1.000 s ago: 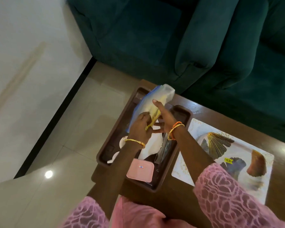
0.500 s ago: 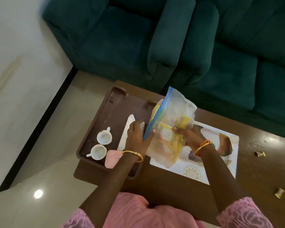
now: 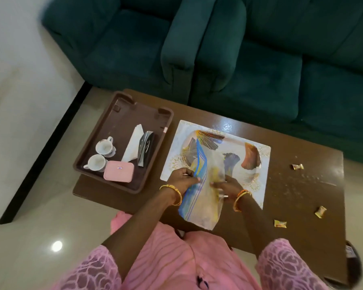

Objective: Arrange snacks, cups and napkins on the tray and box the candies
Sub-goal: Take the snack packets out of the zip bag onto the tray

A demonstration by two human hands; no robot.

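Note:
A clear zip bag (image 3: 201,191) with a blue edge and yellow snacks inside hangs over the white patterned tray (image 3: 258,164). My left hand (image 3: 182,180) pinches its blue edge, and my right hand (image 3: 224,187) grips its other side. On the brown tray (image 3: 124,114) at the left stand two white cups (image 3: 104,147) (image 3: 95,163), a pink box (image 3: 118,171), white napkins (image 3: 133,143) and a dark packet (image 3: 146,148). Three wrapped candies (image 3: 297,166) (image 3: 320,211) (image 3: 280,223) lie on the brown table (image 3: 298,206) to the right.
Dark green sofas (image 3: 239,49) stand just behind the table. Pale tiled floor (image 3: 29,143) lies to the left. Crumbs speckle the table top near the candies.
Both hands have carried the bag from above the brown tray rightward and down over the white tray. The view has swung right, showing the candies.

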